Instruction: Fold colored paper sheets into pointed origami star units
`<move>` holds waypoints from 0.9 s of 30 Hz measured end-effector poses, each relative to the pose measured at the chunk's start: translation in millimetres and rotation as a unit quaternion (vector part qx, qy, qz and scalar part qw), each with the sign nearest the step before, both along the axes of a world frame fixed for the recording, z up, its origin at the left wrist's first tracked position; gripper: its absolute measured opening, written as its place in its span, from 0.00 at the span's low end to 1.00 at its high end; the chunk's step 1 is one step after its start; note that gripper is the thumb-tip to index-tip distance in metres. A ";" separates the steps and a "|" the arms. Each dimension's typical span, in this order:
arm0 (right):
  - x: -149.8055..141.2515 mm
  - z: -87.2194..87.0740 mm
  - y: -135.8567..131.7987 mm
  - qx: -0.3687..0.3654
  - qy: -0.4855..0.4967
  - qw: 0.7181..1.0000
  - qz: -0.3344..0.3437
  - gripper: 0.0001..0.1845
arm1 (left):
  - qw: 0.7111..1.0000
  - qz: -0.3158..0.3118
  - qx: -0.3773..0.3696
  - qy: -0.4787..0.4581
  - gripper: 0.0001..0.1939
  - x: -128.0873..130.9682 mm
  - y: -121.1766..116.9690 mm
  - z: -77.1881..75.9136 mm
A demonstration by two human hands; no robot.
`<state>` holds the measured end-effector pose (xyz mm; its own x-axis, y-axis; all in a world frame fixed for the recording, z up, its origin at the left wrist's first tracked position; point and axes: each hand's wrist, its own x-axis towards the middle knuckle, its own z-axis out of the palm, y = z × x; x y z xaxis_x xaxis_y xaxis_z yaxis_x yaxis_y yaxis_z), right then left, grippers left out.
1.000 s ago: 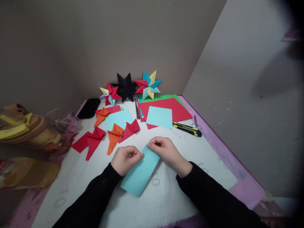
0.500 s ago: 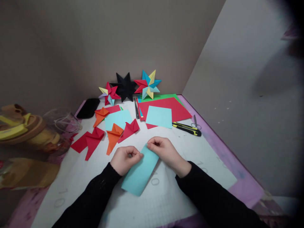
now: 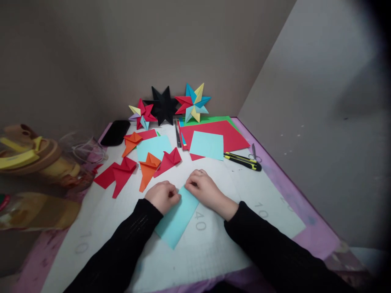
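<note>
Light blue paper point(image 3: 177, 226), folded into a narrow strip, lies slantwise on the white mat under both hands. The fingers of the left hand point(image 3: 163, 197) are curled in, thumb against forefinger, closed on the strip's upper left edge. Those of the right hand point(image 3: 207, 193) are pinched together on its top end, close beside the left ones with a small gap between. Beneath is the white mat point(image 3: 232, 252), printed with numbers, spread over a pink desk point(image 3: 320, 242).

Just beyond the fingers lie a red folded piece point(image 3: 169, 160) and an orange folded piece point(image 3: 148, 167), with more red and orange ones to the left. A square light blue sheet point(image 3: 207, 145) rests on a large red sheet point(image 3: 233, 136); its lower right corner is beside two yellow-and-black cutters point(image 3: 244, 161), with small scissors point(image 3: 255, 153) near them.

Containers stand at the far left. A clear bottle point(image 3: 39, 211) holds something amber, a darker band around its middle. Behind it, a cup point(image 3: 51, 162) has a brown lid with a yellow handle; tan and reddish tones show through its side, but what they are cannot be told. A clear plastic vessel point(image 3: 85, 148), blurred, shows white loops like cord. At the back, three paper stars point(image 3: 164, 106) lean by the wall.
</note>
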<state>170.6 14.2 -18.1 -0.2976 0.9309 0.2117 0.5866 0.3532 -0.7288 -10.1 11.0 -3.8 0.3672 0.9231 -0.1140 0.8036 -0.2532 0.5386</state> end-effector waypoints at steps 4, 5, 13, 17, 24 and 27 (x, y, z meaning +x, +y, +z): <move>-1.5 -4.6 2.1 0.020 -0.050 0.999 -0.002 0.08 | 0.999 -0.009 0.027 0.045 0.09 0.4 -0.7 -3.3; -0.2 -3.9 2.6 0.022 -0.057 0.998 -0.002 0.08 | 0.998 -0.006 0.033 0.049 0.07 0.3 -0.9 -3.7; 19.8 16.8 -25.4 0.069 -0.150 0.984 0.059 0.16 | 0.991 -0.130 0.032 0.002 0.18 1.2 1.3 -9.5; 24.2 8.7 -55.2 0.080 -0.259 0.960 0.075 0.26 | 0.982 -0.175 0.044 0.063 0.18 3.0 3.3 -8.0; 35.4 -6.3 -80.0 0.108 -0.302 0.943 0.089 0.27 | 0.976 -0.182 0.042 0.113 0.19 4.6 -0.6 3.0; 39.9 -5.7 -79.0 0.108 -0.312 0.942 0.055 0.27 | 0.974 -0.192 0.026 0.119 0.20 3.9 -1.4 5.3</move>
<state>210.5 -64.8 -23.8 -0.5183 0.8427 0.1457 0.8285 0.5370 -0.1587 -6.2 9.6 1.5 0.6552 0.7299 -0.1950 0.7448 -0.5809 0.3283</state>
